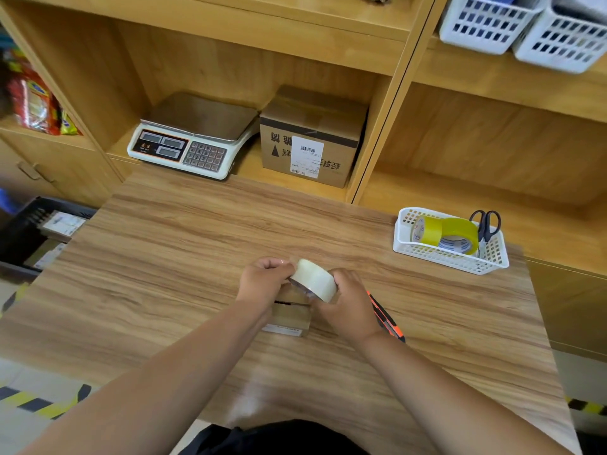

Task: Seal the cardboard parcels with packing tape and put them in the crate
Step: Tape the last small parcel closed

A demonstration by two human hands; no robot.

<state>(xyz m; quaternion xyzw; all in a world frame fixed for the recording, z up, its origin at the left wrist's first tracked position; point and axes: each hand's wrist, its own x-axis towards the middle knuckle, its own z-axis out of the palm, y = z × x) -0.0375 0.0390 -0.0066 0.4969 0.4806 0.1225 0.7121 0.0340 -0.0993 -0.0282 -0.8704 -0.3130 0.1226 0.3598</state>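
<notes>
Head view, one frame.

- Parcel (pixel 292 318): small cardboard box on the bench (pixel 164 257), centre-front, mostly hidden under both hands. Dark flap seam shows on top; white label on the near side.
- Tape roll (pixel 315 279): clear, held tilted just above the parcel's far edge.
- Right hand (pixel 349 307): grip closed round the roll's right/near side, fingers curled under it.
- Left hand (pixel 262 280): grip closed, fingertips pinching at the roll's left rim. Can't tell whether it has the loose tape end or the roll itself.
- Utility knife (pixel 386 318): orange/black, flat on the bench just right of the right hand, partly covered by the wrist.
- Crate (pixel 29 231): black, low at far left beside the bench, w/ labelled parcels (pixel 62 224) inside.
- White basket (pixel 450 257): bench back-right, well apart from the hands; holds yellow tape rolls (pixel 460 234) + scissors (pixel 487 224).
- Shelf behind the bench: scale (pixel 197 139), w/ a larger labelled carton (pixel 312 142) just to its right.
</notes>
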